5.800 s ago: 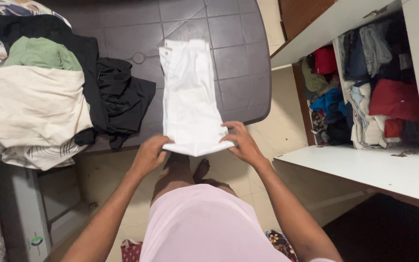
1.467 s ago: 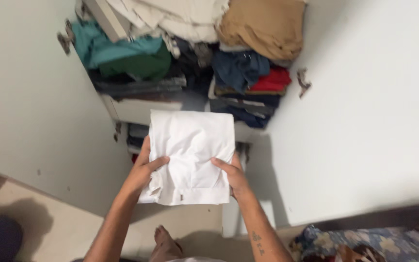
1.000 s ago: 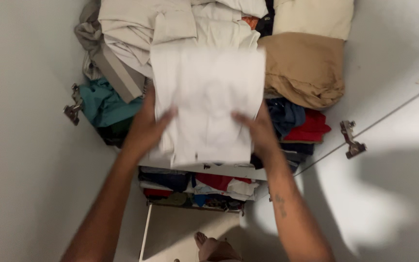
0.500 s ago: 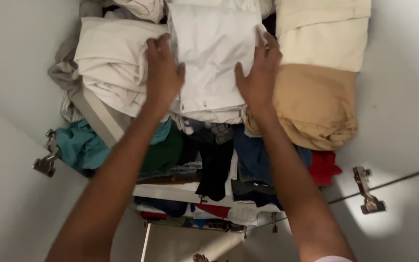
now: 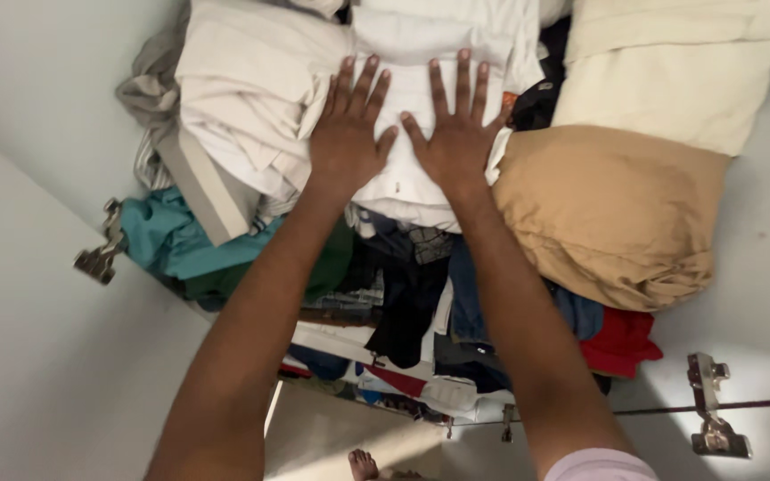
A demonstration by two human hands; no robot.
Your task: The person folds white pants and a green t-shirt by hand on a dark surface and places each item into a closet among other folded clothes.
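White cloth lies under both palms: the folded white garment (image 5: 412, 134) sits on top of a stack on the upper wardrobe shelf, and every place below is told from it. On it, the left hand (image 5: 349, 138) presses flat with its fingers (image 5: 356, 85) spread and straight, gripping nothing. The right hand (image 5: 456, 134) lies just beside the left, thumbs nearly meeting, its fingers (image 5: 461, 80) likewise stretched wide and flat on the cloth, holding nothing. Both forearms run down from the garment toward the bottom edge of the view, and a pale pink sleeve (image 5: 603, 465) shows at the right arm's end.

Left of the garment, touching it, is a heap of cream clothes (image 5: 242, 98), with a grey strap-like band (image 5: 211, 191) hanging off its lower side. Right of the garment lies a folded pale yellow cloth (image 5: 670, 76), and below that a bulging tan bundle (image 5: 612, 209) close to the right wrist. Under the garment hang dark clothes (image 5: 407, 294); lower left of it is a teal cloth (image 5: 167, 245), lower right a red one (image 5: 621, 343). Metal door hinges show far left (image 5: 100, 258) and far lower right (image 5: 715, 419) of the garment, on white wardrobe panels (image 5: 37, 356). A bare foot (image 5: 363, 465) stands on the floor directly below.
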